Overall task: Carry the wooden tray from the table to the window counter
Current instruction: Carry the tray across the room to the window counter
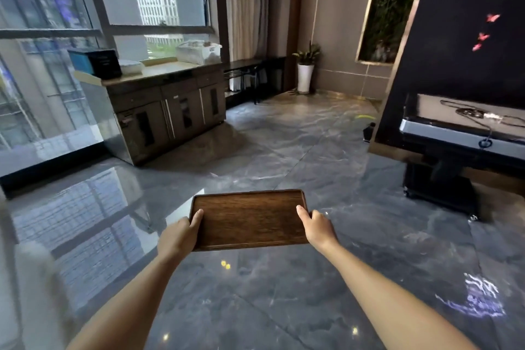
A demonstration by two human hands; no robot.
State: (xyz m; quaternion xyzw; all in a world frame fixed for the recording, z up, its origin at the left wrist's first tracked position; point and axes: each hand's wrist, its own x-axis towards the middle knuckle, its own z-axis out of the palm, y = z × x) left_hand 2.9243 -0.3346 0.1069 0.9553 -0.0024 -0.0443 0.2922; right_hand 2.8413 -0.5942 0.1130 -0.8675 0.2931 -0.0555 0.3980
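Wooden tray hides the fingers of both gripping hands.

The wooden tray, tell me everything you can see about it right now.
The wooden tray is a dark brown rectangle with visible grain, rounded corners and a low raised rim. Nothing lies in it. It is held roughly level in the air over the glossy grey floor, clear of any furniture. The left hand grips its left short edge and the right hand its right short edge, each thumb resting on top inside the rim. The window counter stands ahead to the left.
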